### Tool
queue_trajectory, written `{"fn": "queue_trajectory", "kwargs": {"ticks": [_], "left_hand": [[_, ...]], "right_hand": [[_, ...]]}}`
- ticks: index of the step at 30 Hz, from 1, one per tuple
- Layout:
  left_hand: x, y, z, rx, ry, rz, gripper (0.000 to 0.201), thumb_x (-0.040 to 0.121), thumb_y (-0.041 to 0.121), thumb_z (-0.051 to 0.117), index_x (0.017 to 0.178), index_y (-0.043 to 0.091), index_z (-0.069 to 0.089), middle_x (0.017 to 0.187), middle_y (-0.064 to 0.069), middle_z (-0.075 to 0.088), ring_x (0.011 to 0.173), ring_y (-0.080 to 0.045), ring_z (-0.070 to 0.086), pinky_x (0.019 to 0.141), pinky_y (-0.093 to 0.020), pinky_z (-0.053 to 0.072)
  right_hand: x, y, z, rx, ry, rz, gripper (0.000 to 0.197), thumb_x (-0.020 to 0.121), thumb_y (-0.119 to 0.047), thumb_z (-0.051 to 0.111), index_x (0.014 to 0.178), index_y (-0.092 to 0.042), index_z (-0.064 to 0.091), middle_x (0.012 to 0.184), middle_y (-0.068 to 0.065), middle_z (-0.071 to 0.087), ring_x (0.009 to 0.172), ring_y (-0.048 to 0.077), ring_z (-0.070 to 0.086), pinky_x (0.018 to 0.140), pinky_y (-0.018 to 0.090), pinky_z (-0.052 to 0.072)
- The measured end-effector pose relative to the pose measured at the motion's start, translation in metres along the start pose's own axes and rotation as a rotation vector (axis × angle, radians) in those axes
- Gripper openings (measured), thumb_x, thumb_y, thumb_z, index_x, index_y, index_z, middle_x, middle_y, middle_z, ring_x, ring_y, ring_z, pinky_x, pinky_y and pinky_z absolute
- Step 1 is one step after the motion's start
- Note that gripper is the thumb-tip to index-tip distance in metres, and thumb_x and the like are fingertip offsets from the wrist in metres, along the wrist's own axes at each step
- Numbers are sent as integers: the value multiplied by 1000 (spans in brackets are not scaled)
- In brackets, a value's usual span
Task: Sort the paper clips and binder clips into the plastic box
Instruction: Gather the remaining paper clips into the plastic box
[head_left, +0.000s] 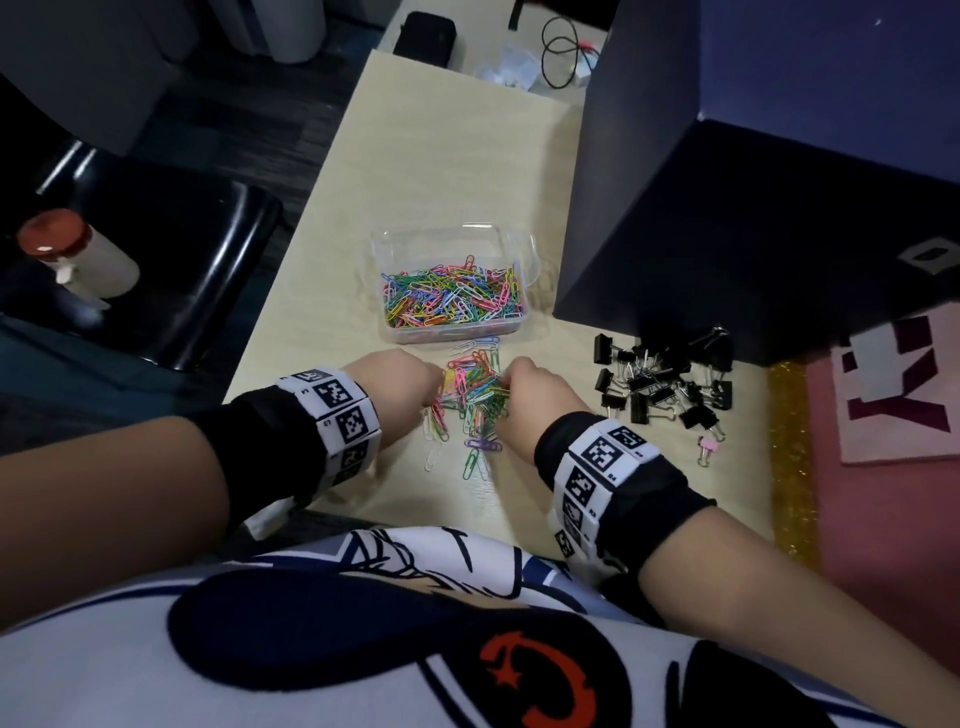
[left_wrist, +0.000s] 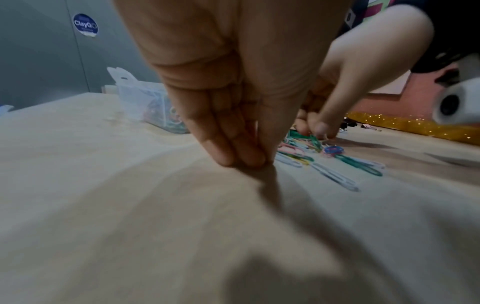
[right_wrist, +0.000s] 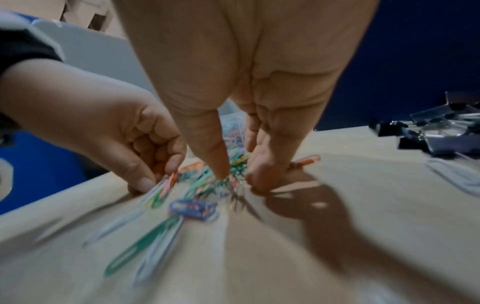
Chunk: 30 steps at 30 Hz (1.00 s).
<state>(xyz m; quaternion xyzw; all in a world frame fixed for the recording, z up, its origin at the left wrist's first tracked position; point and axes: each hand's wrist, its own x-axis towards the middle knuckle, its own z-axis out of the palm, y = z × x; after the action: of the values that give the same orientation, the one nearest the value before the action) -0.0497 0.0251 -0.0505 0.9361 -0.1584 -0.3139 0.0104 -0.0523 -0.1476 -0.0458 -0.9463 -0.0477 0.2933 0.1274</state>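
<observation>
Coloured paper clips (head_left: 470, 395), heaped, point every way. The right wrist view, unlike the head view, shows left hand (right_wrist: 103, 115) and right hand (right_wrist: 233, 82) fingers pinched on them. The plastic box (head_left: 441, 234) lies crosswise.

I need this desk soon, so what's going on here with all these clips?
A person is sorting clips by hand. The left hand and right hand both pinch at the loose paper clips heaped on the desk in front of the plastic box, which already holds many coloured ones. The binder clips lie in a separate heap to the right, untouched.
</observation>
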Motion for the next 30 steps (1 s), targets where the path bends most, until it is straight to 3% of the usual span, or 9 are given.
{"fn": "queue_trajectory", "kwargs": {"ticks": [2,4,7,9,11,16,20,24,30], "left_hand": [[1,-2,-2,-33,75,17,20,86,23,56,104,17,50,107,-8,61,97,-29,57,77,-34,46],[-1,-4,-2,-60,145,41,46,79,34,68,115,14,47,121,-9,53,107,-28,54,87,-33,45],[-5,-5,2,-38,130,62,97,57,50,82,132,14,34,129,-9,40,117,-27,45,98,-36,43],[-4,-3,5,20,99,44,105,52,53,84,134,17,30,123,-8,38,114,-27,45,95,-40,45],[0,-1,4,14,97,37,95,56,51,83,131,16,35,119,-8,39,111,-27,46,94,-41,46],[10,0,-8,-58,99,38,51,80,37,70,118,11,47,115,-11,46,105,-29,54,87,-39,49],[17,1,-18,21,90,78,24,93,27,53,110,10,53,111,-12,56,103,-29,56,80,-34,44],[19,0,-20,55,95,105,21,95,22,44,106,10,58,107,-11,61,98,-29,58,80,-35,46],[15,-3,-33,-39,169,115,21,95,27,48,108,15,59,109,-7,62,101,-27,57,82,-35,46]], "right_hand": [[5,-2,-11,23,61,-39,42,86,-18,60,125,-12,45,125,10,49,114,28,52,94,33,42],[10,-3,-18,-35,137,-161,54,85,-32,64,132,-17,42,133,7,43,122,26,45,101,37,41],[13,-2,-15,-200,27,-313,102,68,-55,74,148,-21,20,152,3,25,139,24,25,111,41,33],[11,2,-8,-313,-32,-335,115,63,-59,76,151,-22,11,158,0,9,144,24,12,114,42,27],[11,5,-4,-329,-30,-352,103,69,-56,74,149,-23,18,157,0,10,142,25,14,113,43,29],[9,10,-4,-240,18,-364,48,92,-31,57,136,-19,43,138,5,36,125,29,33,98,38,40],[14,11,-5,-135,19,-295,36,93,-22,56,128,-16,50,126,8,44,118,29,42,97,40,42],[18,12,-14,6,41,-215,26,89,-21,61,115,-19,57,116,6,49,108,26,52,92,32,42],[24,11,-30,103,104,-140,17,83,-23,69,99,-23,65,109,-2,57,102,17,54,78,19,33]]}}
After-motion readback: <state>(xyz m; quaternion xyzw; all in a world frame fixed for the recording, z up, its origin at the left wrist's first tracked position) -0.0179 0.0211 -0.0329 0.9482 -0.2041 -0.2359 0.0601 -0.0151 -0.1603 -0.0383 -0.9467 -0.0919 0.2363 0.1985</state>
